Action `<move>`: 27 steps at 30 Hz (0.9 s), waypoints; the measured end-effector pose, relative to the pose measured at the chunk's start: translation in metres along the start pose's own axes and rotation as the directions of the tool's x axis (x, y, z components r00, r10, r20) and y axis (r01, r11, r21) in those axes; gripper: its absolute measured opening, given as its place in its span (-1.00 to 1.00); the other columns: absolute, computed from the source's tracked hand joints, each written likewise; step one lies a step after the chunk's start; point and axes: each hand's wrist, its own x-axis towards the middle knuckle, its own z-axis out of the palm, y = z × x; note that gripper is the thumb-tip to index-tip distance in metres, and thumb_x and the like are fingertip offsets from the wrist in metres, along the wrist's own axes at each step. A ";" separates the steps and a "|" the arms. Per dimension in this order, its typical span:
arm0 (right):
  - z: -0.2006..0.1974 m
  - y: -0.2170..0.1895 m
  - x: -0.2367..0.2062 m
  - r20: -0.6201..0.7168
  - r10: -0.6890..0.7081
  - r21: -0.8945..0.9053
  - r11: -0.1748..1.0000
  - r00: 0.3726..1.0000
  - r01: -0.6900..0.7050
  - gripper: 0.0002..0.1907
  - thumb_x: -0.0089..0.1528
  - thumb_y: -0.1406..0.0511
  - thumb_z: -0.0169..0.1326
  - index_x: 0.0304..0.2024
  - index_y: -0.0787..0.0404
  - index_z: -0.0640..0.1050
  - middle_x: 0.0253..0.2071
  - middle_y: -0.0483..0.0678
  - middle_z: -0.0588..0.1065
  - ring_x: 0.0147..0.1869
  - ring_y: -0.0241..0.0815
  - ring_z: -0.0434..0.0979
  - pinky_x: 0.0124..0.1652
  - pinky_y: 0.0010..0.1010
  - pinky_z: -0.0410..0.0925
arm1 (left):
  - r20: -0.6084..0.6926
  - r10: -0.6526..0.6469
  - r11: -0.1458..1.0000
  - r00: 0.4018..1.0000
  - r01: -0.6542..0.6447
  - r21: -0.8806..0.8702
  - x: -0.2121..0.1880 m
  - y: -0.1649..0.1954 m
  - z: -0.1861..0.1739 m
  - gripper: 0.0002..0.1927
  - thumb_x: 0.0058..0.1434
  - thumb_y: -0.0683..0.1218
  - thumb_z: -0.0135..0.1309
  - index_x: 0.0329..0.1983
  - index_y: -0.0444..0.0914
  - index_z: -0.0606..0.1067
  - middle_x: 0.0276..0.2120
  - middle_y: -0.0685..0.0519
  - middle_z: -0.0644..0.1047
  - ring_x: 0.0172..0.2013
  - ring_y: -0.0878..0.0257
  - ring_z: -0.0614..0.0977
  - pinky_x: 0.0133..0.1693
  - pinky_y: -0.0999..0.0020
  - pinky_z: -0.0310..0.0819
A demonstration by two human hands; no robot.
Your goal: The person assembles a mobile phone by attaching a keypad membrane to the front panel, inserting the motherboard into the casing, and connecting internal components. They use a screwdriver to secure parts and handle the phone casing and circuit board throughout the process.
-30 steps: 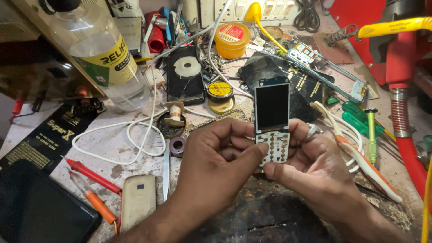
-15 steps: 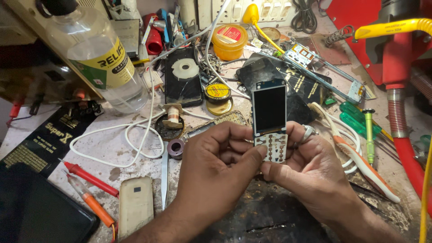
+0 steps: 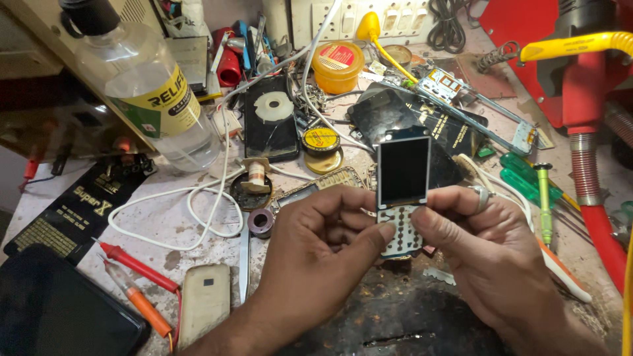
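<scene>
Left hand [image 3: 316, 257] and right hand [image 3: 494, 264] both closed on phone [image 3: 401, 191], thumbs pressing its keypad, screen upright above the fingers. Phone held over the near middle of bench [image 3: 165, 217]. Just left: white cable [image 3: 198, 204], small spool [image 3: 256, 177]. Far left: clear bottle [image 3: 145, 86]. Right: green screwdriver [image 3: 544, 198]. Near left: beige phone [image 3: 204, 300].

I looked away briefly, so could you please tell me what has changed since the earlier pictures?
Hardly anything: both hands, left hand and right hand, still pinch the small keypad phone upright by its keypad. The bottle, white cable and screwdrivers lie as before.
</scene>
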 end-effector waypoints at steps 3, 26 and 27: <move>-0.003 0.000 0.001 0.005 -0.006 0.046 0.999 1.000 0.006 -0.86 0.25 0.49 0.16 -0.12 0.40 0.59 -0.21 0.04 0.62 -0.16 -0.28 0.62 -0.12 -0.47 0.47 | 0.043 -0.008 1.000 0.999 0.008 -0.009 0.000 0.000 -0.002 -0.74 0.20 -0.24 0.25 -0.06 -0.38 0.54 -0.44 0.14 0.58 -0.46 0.53 0.54 -0.44 0.62 0.46; 0.011 -0.005 0.003 0.066 0.094 0.016 0.995 0.993 -0.095 -0.75 0.33 0.42 0.08 -0.01 0.47 0.62 -0.18 0.06 0.63 -0.21 -0.26 0.59 -0.16 -0.39 0.49 | 0.056 -0.157 0.988 0.986 0.156 0.023 0.005 0.005 -0.002 -0.86 0.19 -0.19 0.23 -0.19 -0.28 0.58 -0.49 0.19 0.59 -0.55 0.55 0.55 -0.52 0.62 0.50; 0.011 -0.007 0.003 0.115 0.090 0.054 0.994 0.989 -0.096 -0.73 0.36 0.39 0.07 0.02 0.48 0.60 -0.17 0.08 0.63 -0.19 -0.23 0.60 -0.14 -0.37 0.49 | 0.051 -0.149 0.989 0.988 0.149 0.001 0.005 0.006 -0.002 -0.87 0.20 -0.19 0.23 -0.21 -0.29 0.57 -0.48 0.18 0.59 -0.54 0.55 0.56 -0.50 0.61 0.52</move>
